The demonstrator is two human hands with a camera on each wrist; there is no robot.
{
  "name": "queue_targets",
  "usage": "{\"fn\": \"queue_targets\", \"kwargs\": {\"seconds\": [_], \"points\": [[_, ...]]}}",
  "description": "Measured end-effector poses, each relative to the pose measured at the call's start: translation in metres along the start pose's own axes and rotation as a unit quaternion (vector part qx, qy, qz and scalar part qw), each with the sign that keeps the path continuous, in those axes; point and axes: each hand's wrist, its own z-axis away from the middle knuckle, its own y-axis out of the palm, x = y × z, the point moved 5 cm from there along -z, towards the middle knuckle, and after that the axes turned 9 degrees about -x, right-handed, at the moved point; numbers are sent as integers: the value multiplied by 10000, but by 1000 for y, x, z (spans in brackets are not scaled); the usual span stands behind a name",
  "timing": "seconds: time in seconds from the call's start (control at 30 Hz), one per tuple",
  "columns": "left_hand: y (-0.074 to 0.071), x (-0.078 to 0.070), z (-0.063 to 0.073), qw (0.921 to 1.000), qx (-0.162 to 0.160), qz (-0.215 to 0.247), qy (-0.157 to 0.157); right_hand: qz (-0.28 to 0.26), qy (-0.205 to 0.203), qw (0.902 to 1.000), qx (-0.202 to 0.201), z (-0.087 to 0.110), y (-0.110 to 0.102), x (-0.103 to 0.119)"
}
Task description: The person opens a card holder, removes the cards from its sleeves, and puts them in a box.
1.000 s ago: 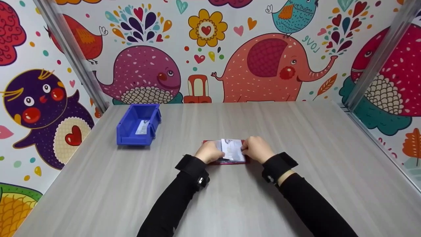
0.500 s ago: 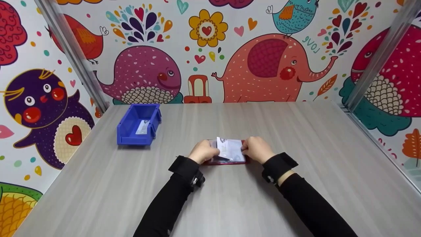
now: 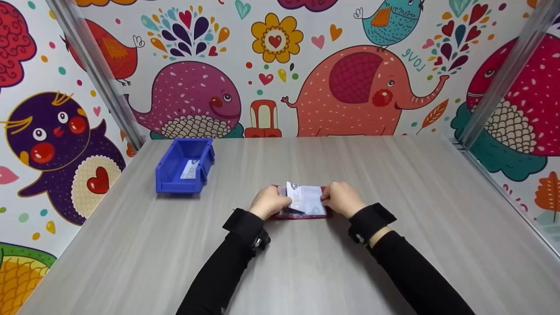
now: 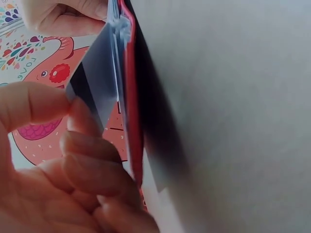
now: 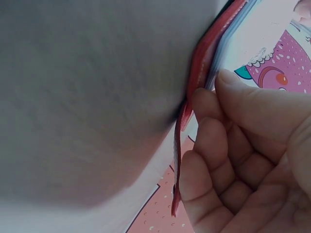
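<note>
A red card holder [image 3: 308, 217] lies open on the table, with a stack of clear sleeves along its inside. My left hand [image 3: 269, 202] pinches the left edge of a white card [image 3: 296, 197] between thumb and forefinger. Seen from the left wrist, this card [image 4: 97, 73] tilts up from the sleeves and has a dark stripe on its underside. At the holder's right side, my right hand [image 3: 344, 198] pinches the sleeves and the edge beneath them. In the right wrist view a red strap-like flap [image 5: 177, 165] hangs beside the curled fingers.
A blue plastic bin [image 3: 178, 187] stands at the back left of the table [image 3: 306, 271]. Inside it lies a white printed card [image 3: 189, 169]. Patterned panels [image 3: 271, 87] with cartoon animals enclose the back and sides, joined by metal posts.
My left hand has shifted a little to the left, and the card's left end has lifted and tilted away from the sleeves. The right hand has stayed in place.
</note>
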Motion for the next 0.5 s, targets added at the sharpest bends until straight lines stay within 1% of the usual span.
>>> {"fn": "queue_targets", "kwargs": {"seconds": [0.23, 0.4, 0.5], "points": [[-7, 1, 2, 9998, -128, 148, 53, -54, -91, 9999, -25, 0, -1, 0], [-16, 7, 1, 9995, -203, 214, -102, -73, -35, 10000, -50, 1, -2, 1], [-25, 12, 1, 9992, -289, 201, -161, -99, 2, 9999, -72, 1, -2, 0]]}}
